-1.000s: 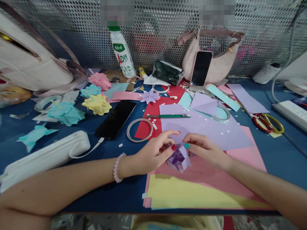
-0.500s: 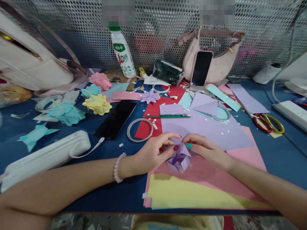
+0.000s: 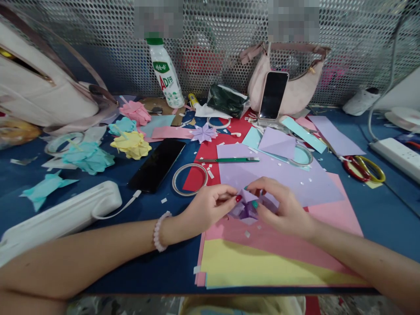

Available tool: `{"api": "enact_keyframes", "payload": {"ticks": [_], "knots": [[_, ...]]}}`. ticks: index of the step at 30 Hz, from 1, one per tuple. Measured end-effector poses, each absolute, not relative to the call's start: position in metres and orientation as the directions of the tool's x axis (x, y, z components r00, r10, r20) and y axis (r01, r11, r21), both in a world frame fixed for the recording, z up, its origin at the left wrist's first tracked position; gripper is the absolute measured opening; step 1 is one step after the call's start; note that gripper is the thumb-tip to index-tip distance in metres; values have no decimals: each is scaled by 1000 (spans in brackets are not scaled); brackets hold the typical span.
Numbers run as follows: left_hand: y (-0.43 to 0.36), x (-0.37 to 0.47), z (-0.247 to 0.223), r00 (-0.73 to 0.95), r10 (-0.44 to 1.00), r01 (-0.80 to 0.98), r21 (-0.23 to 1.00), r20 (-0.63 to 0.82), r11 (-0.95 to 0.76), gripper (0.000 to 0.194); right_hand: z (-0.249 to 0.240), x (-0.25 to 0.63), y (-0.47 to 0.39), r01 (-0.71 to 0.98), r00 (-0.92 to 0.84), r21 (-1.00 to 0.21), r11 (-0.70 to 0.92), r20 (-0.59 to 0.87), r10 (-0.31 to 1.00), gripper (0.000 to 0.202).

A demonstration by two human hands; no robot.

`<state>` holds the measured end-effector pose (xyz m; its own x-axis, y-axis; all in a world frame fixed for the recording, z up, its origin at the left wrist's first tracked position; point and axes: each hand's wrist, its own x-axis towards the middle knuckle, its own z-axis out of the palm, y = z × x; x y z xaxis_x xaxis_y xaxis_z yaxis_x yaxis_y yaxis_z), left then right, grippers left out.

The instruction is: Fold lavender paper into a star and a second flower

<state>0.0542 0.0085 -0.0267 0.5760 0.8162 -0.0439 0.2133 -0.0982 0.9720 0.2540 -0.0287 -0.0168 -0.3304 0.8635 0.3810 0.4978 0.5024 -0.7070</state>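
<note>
A folded purple paper flower [image 3: 246,211] is held between both hands, just over the stacked coloured sheets. My left hand [image 3: 215,204] pinches its left side with thumb and fingers. On the other side, my right hand [image 3: 284,205] has thumb and index finger at a purple fold, the fingers curled. Parts of the flower are hidden behind the fingers. Beneath lie a purple sheet [image 3: 278,175], a pink sheet [image 3: 295,236] and a yellow sheet [image 3: 243,267]. A green utility knife [image 3: 232,160] rests on the purple sheet beyond the hands.
Left of the hands are a roll of tape [image 3: 173,179], a black phone [image 3: 157,166] and a white power strip [image 3: 65,214]. Folded paper flowers [image 3: 131,144] sit farther left. Scissors [image 3: 364,169] lie at right. A bottle [image 3: 166,74] and handbag [image 3: 295,92] stand behind.
My right hand has shifted right and bent its fingers more, its thumb now showing at the flower's fold. The flower has turned slightly, and my left hand keeps its pinch.
</note>
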Motion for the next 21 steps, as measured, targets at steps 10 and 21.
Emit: {"api": "enact_keyframes", "payload": {"ticks": [10,21], "knots": [[6,55,-25,575,817,249,962,-54,-111,11,-30,244,-27,604,-228,-621,499,466,855,23],[6,56,-23,613,789,255,956,-46,-143,17,-23,244,-26,668,-500,-173,724,616,609,16]]}}
